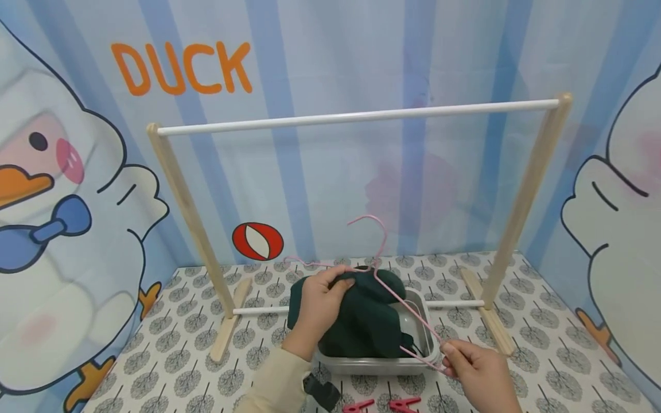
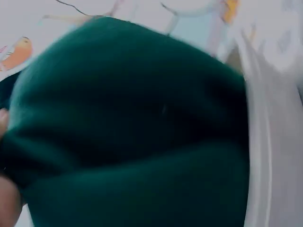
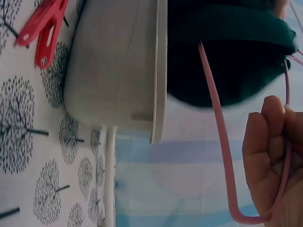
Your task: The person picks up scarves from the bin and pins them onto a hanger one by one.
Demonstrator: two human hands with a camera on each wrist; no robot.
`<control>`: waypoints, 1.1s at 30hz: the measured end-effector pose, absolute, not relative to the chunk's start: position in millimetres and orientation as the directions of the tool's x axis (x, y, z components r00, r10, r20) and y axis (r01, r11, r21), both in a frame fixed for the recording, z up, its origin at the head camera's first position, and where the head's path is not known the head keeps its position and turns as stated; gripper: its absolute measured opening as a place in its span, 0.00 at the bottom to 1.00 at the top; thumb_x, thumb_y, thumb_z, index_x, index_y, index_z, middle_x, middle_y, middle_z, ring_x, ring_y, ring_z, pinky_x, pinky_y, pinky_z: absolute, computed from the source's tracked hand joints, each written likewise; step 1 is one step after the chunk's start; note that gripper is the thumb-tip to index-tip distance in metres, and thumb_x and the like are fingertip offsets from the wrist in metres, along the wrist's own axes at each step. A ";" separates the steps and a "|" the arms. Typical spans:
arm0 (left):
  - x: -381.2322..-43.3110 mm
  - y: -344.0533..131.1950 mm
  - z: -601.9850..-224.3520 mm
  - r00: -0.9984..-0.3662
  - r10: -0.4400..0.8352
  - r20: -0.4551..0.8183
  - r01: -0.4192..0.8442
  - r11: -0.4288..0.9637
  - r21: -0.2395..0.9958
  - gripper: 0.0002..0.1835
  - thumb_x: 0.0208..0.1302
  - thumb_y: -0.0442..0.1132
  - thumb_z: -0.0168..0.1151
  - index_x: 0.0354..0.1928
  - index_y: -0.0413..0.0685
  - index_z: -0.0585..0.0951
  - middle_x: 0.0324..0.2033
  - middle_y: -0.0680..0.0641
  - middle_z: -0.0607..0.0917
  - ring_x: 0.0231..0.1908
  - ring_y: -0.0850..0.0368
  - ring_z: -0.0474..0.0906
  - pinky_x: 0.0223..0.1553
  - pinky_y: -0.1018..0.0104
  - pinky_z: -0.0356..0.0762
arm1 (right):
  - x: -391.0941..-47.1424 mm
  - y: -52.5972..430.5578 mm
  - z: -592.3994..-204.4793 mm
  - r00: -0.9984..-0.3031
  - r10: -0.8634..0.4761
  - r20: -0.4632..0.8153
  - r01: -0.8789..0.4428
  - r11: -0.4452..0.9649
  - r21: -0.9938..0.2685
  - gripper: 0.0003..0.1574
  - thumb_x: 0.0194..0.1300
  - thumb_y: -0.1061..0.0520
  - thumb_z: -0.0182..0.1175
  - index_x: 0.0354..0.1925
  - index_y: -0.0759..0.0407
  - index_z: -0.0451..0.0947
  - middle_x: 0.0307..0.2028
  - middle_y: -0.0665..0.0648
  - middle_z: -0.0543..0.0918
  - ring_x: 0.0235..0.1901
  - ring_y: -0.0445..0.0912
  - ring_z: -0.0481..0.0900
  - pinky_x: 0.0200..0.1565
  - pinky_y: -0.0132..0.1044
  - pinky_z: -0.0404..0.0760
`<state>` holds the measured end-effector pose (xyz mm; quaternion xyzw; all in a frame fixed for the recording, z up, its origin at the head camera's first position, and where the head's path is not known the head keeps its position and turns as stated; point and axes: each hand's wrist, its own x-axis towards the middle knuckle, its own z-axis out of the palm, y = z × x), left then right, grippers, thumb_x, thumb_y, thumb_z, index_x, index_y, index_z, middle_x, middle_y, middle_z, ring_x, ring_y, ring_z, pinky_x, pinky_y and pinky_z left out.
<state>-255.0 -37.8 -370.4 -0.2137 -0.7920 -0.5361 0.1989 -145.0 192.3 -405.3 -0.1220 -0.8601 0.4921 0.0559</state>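
Observation:
My left hand (image 1: 322, 298) pinches a dark green piece of cloth (image 1: 361, 321) between thumb and fingers, over a pale plastic basin (image 1: 382, 367). A pink wire hanger (image 1: 408, 307) runs slantwise across it, its hook pointing up and its far arm behind the left hand. At the hanger's near corner, my right hand (image 1: 477, 367) grips the wire. In the right wrist view, the lower bar of the hanger (image 3: 220, 127) passes into the cloth's dark opening (image 3: 227, 75). Green folds (image 2: 132, 104) fill most of the left wrist view, with fingertips at the left edge.
Behind the basin stands a rack with a white rail (image 1: 356, 117) and wooden posts (image 1: 527, 206). Two red clothespins (image 1: 405, 404) lie on the tree-patterned tablecloth (image 1: 196, 350) at the near edge. A duck-printed curtain (image 1: 330, 189) hangs behind and at the sides.

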 end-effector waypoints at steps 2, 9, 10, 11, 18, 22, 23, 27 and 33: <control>-256.0 -30.9 -370.8 -0.848 0.085 0.523 0.525 0.261 0.810 0.07 0.59 0.34 0.62 0.39 0.47 0.85 0.37 0.46 0.86 0.38 0.54 0.82 0.36 0.67 0.77 | -146.4 189.6 -405.2 -0.962 0.271 -0.030 0.160 0.474 -0.866 0.14 0.69 0.57 0.52 0.35 0.64 0.82 0.22 0.52 0.81 0.19 0.41 0.73 0.24 0.32 0.72; -254.8 -21.5 -400.2 -0.835 0.315 0.451 0.549 0.534 0.643 0.23 0.65 0.38 0.57 0.62 0.48 0.70 0.58 0.43 0.73 0.59 0.47 0.68 0.56 0.53 0.69 | -147.0 192.5 -402.4 -0.941 0.326 -0.095 0.225 0.390 -0.893 0.16 0.69 0.54 0.53 0.37 0.65 0.81 0.23 0.51 0.81 0.24 0.41 0.78 0.25 0.34 0.75; -251.9 -21.7 -404.2 -0.803 0.351 0.482 0.593 0.549 0.589 0.23 0.65 0.37 0.57 0.62 0.46 0.69 0.58 0.43 0.73 0.59 0.47 0.68 0.57 0.52 0.69 | -146.5 194.0 -402.2 -0.938 0.330 -0.106 0.236 0.381 -0.894 0.17 0.69 0.54 0.52 0.38 0.65 0.81 0.24 0.51 0.81 0.25 0.41 0.79 0.28 0.34 0.77; -248.3 -21.8 -407.3 -0.761 0.392 0.517 0.643 0.554 0.528 0.23 0.65 0.37 0.57 0.61 0.45 0.70 0.57 0.42 0.73 0.59 0.47 0.68 0.57 0.54 0.69 | -145.9 195.4 -401.8 -0.935 0.336 -0.115 0.244 0.373 -0.895 0.17 0.69 0.53 0.52 0.39 0.65 0.81 0.24 0.51 0.81 0.26 0.41 0.80 0.29 0.35 0.78; -238.0 -15.4 -415.3 -0.423 0.761 0.492 0.872 0.489 -0.006 0.23 0.61 0.43 0.63 0.57 0.44 0.74 0.55 0.46 0.77 0.58 0.55 0.71 0.60 0.68 0.64 | -144.6 196.1 -396.1 -0.935 0.347 -0.070 0.208 0.377 -0.902 0.18 0.70 0.53 0.51 0.43 0.65 0.80 0.27 0.53 0.82 0.27 0.38 0.80 0.34 0.31 0.80; -245.4 -14.7 -418.0 -0.450 0.769 0.453 0.818 0.559 -0.136 0.18 0.62 0.41 0.61 0.54 0.47 0.78 0.52 0.50 0.79 0.55 0.58 0.73 0.59 0.68 0.66 | -144.7 189.1 -393.5 -0.942 0.332 -0.043 0.184 0.407 -0.895 0.16 0.69 0.54 0.52 0.39 0.64 0.81 0.27 0.53 0.82 0.27 0.37 0.80 0.32 0.30 0.79; -247.0 -15.6 -419.3 -0.444 0.764 0.468 0.811 0.565 -0.153 0.15 0.62 0.39 0.60 0.51 0.48 0.80 0.50 0.51 0.81 0.52 0.59 0.75 0.57 0.69 0.68 | -144.7 187.9 -393.4 -0.943 0.330 -0.044 0.186 0.414 -0.891 0.16 0.69 0.54 0.52 0.37 0.64 0.82 0.26 0.53 0.82 0.27 0.38 0.80 0.31 0.30 0.79; -251.6 -21.3 -421.0 -0.388 0.748 0.539 0.843 0.525 -0.121 0.08 0.61 0.33 0.61 0.41 0.49 0.84 0.40 0.53 0.84 0.44 0.61 0.78 0.51 0.70 0.72 | -146.0 185.8 -392.9 -0.941 0.332 -0.055 0.204 0.431 -0.879 0.16 0.69 0.54 0.52 0.31 0.62 0.82 0.24 0.52 0.82 0.26 0.39 0.80 0.26 0.32 0.75; -255.0 -25.2 -411.2 -0.532 0.556 0.639 0.834 0.476 0.280 0.09 0.60 0.29 0.59 0.42 0.45 0.82 0.39 0.49 0.84 0.34 0.62 0.78 0.41 0.74 0.75 | -148.7 185.4 -396.0 -0.947 0.318 -0.051 0.184 0.403 -0.896 0.15 0.68 0.56 0.53 0.33 0.64 0.82 0.22 0.52 0.82 0.24 0.40 0.79 0.25 0.31 0.76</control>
